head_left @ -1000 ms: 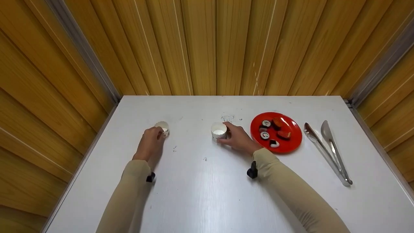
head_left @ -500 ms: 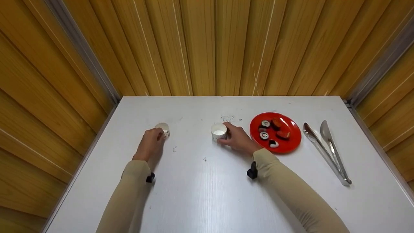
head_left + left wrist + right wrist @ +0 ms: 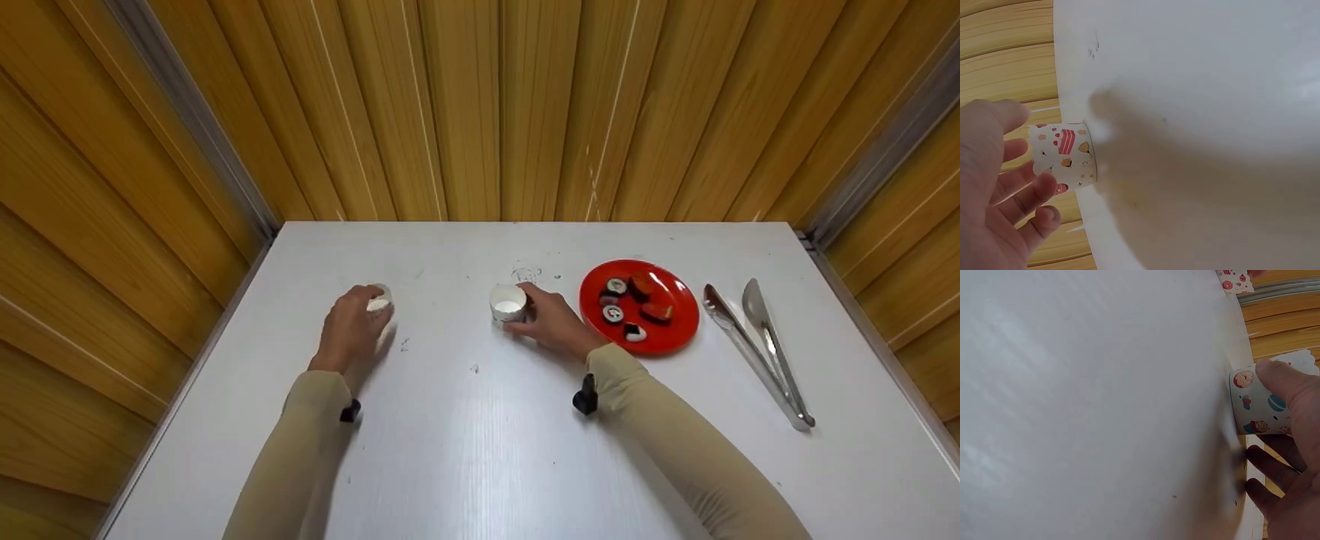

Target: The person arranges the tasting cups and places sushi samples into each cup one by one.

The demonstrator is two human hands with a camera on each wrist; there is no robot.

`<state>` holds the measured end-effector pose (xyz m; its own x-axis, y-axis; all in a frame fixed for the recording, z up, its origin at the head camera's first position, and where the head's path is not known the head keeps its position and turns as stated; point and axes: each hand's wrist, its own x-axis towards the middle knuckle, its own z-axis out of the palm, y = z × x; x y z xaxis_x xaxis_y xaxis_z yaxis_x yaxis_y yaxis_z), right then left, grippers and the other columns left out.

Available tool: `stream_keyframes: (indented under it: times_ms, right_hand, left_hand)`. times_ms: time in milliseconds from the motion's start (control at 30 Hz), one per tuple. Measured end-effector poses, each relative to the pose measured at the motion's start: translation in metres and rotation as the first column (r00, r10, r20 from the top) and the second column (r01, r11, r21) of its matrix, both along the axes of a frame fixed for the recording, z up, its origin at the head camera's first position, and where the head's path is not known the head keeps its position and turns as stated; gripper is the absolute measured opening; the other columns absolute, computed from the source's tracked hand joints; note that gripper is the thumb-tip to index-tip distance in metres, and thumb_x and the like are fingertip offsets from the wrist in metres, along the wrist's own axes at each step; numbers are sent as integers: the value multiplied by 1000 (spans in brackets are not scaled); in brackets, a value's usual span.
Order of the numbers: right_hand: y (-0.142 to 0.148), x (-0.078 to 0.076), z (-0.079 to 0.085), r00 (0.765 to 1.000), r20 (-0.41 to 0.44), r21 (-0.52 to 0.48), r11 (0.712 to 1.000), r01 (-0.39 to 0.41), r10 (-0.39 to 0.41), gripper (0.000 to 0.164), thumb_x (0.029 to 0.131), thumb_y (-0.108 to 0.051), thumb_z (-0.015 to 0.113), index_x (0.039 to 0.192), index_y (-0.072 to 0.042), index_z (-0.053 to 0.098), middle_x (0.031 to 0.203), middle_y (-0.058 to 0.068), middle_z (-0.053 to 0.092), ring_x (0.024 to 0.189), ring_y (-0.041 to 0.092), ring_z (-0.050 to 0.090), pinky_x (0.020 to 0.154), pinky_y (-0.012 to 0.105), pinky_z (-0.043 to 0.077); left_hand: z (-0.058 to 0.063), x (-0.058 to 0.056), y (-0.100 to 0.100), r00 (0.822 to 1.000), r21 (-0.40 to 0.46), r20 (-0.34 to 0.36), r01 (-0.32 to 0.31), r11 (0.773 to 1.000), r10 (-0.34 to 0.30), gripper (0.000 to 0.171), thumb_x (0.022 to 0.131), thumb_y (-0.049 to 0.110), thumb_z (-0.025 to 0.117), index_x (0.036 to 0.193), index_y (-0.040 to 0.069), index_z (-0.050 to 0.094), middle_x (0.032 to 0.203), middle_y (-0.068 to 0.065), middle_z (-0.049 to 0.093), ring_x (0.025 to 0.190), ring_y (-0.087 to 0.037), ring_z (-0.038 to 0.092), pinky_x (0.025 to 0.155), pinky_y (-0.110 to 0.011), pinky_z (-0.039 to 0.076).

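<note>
Left of the plate, I saw the right hand gripping the nearer cup, the left hand relaxed at the farther cup

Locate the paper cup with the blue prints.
In the head view, the paper cup stands upright near the picture's centre on the white table, gripped by the right hand; the red plate lies to its right.

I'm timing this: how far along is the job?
Apparently done: left cup and right cup stand upright on the table. In hand: the right hand holds its cup; the left hand is at the other. Possibly remaining: sushi on its plate, tongs lying unheld.
</note>
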<state>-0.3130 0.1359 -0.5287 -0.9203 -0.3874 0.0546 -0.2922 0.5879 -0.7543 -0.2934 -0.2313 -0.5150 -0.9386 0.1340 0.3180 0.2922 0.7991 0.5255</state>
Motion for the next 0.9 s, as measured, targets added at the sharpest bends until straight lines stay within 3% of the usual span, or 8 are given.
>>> stream_keyframes:
  times_ms: [167,267,433,733,900]
  right_hand:
    - [0,0,1,1000,-2,12,1000,2,-2,64,88,-24,85,142,-13,52,131,5,65,120,22,58,108,44,44]
    - [0,0,1,1000,5,8,1000,9,-9,64,87,-23,85,142,-13,52,131,5,65,119,23,58,108,44,44]
    - [-1,1,0,1000,1,5,1000,12,-12,65,87,-23,85,142,-12,53,131,6,65,120,23,58,108,43,44]
    - [0,0,0,1000,-8,-2,1000,-2,2,63,87,-21,85,141,-11,53,130,6,66,120,23,58,108,43,44]
    - [1,0,0,1000,1,-4,1000,-6,6,65,87,-22,85,142,-11,52,132,6,65,122,23,58,109,43,43]
  left_hand:
    - [8,-3,15,992,-43,-123,10,999,-15,27,97,19,73,117,2,71,119,-16,69,106,-35,69,85,-48,57]
    - [13,-3,28,987,-51,-152,43,998,-51,25,97,18,73,116,2,72,118,-15,70,96,-34,71,77,-46,59]
    - [19,-3,47,976,-87,-190,91,992,-106,23,96,17,74,115,3,72,116,-14,71,96,-31,72,77,-43,59]
    - [23,-5,76,971,-100,-166,158,982,-173,22,97,16,74,114,3,73,113,-13,73,84,-26,70,76,-38,59]
    - [24,-4,93,972,-130,-127,181,975,-198,21,97,17,74,114,4,74,113,-11,74,91,-28,72,78,-38,59]
